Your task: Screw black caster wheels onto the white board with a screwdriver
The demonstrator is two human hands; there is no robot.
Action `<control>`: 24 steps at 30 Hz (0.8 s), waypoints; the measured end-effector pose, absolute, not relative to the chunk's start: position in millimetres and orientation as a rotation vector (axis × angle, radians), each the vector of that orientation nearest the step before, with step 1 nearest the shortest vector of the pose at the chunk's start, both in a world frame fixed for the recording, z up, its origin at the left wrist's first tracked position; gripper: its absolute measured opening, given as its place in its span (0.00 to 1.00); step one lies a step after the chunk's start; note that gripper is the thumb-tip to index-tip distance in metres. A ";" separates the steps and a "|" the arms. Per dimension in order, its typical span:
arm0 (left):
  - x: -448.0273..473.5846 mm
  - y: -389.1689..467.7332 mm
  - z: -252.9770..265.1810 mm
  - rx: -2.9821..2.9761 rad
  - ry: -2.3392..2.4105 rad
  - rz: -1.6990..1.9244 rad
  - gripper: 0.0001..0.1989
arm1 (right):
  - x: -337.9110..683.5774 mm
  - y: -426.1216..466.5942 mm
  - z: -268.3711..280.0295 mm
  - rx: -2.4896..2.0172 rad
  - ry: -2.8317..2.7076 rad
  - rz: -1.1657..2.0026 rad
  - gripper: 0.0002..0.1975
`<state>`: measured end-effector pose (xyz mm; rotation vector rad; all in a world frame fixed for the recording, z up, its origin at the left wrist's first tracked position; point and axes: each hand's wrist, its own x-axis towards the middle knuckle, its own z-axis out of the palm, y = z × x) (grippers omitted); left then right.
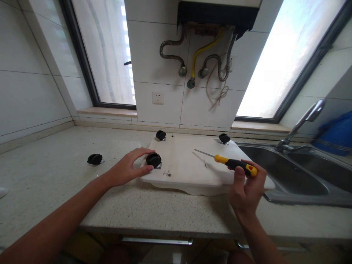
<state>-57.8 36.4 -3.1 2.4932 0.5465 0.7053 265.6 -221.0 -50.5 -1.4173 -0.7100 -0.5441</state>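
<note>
My left hand has its thumb and fingers around a black caster wheel at the near left corner of a white board. A metal plate shows under that caster. My right hand grips a yellow and black screwdriver above the board's right part, its shaft pointing left. Two more casters stand on the board's far corners, one far left caster and one far right caster. A loose caster lies on the counter, left of my left hand.
The board rests on a speckled stone counter, its right side by a steel sink with a tap. A blue object is behind the sink. Hoses and a yellow pipe hang below a heater on the tiled wall.
</note>
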 end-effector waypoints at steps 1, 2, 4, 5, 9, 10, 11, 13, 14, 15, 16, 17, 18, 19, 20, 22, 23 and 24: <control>-50.1 33.9 -3.6 2.497 0.490 0.681 0.33 | 270.4 -221.4 -52.6 -1.408 -0.701 -0.561 0.23; -44.1 33.0 -6.2 2.482 0.461 0.676 0.33 | 274.7 -221.5 -54.2 -1.394 -0.695 -0.570 0.23; -36.8 33.1 -16.2 2.400 0.441 0.700 0.33 | 282.4 -221.2 -55.7 -1.353 -0.696 -0.567 0.22; -34.8 32.9 -22.4 2.348 0.439 0.721 0.33 | 286.0 -220.8 -55.5 -1.326 -0.700 -0.557 0.22; -30.7 20.6 -39.9 2.272 0.436 0.747 0.32 | 304.2 -218.1 -51.2 -1.218 -0.672 -0.503 0.22; -29.7 14.3 -40.6 2.293 0.444 0.756 0.33 | 310.4 -217.5 -50.1 -1.198 -0.656 -0.486 0.22; -28.6 7.1 -39.7 2.323 0.448 0.757 0.32 | 317.5 -217.1 -49.2 -1.180 -0.639 -0.468 0.22; -26.5 -8.5 -33.7 2.396 0.413 0.724 0.31 | 333.7 -216.2 -48.3 -1.149 -0.611 -0.426 0.22; -25.5 -16.0 -29.1 2.426 0.371 0.688 0.29 | 342.4 -215.6 -48.2 -1.134 -0.601 -0.401 0.22; -24.6 -22.6 -23.7 2.449 0.316 0.638 0.28 | 351.1 -214.8 -48.0 -1.118 -0.594 -0.372 0.21; -23.7 -28.1 -17.7 2.463 0.253 0.590 0.27 | 359.4 -213.7 -47.6 -1.099 -0.589 -0.341 0.21; -22.8 -32.0 -11.5 2.468 0.191 0.544 0.25 | 366.8 -212.3 -46.6 -1.079 -0.587 -0.306 0.21; -21.7 -34.1 -5.3 2.464 0.139 0.497 0.24 | 372.8 -210.9 -44.7 -1.056 -0.590 -0.266 0.21; -20.5 -34.4 0.8 2.441 0.106 0.452 0.23 | 376.8 -209.6 -41.5 -1.031 -0.598 -0.225 0.21; -18.9 -33.0 6.4 2.393 0.094 0.409 0.21 | 378.3 -208.5 -36.7 -1.002 -0.613 -0.183 0.21; -14.9 -26.2 16.5 2.234 0.092 0.318 0.20 | 372.2 -208.1 -21.6 -0.938 -0.672 -0.107 0.20; -12.4 -21.8 21.2 2.154 0.087 0.262 0.21 | 364.2 -208.8 -10.9 -0.905 -0.714 -0.077 0.21; -9.6 -17.4 26.0 2.096 0.077 0.201 0.22 | 353.2 -210.2 1.6 -0.872 -0.763 -0.055 0.20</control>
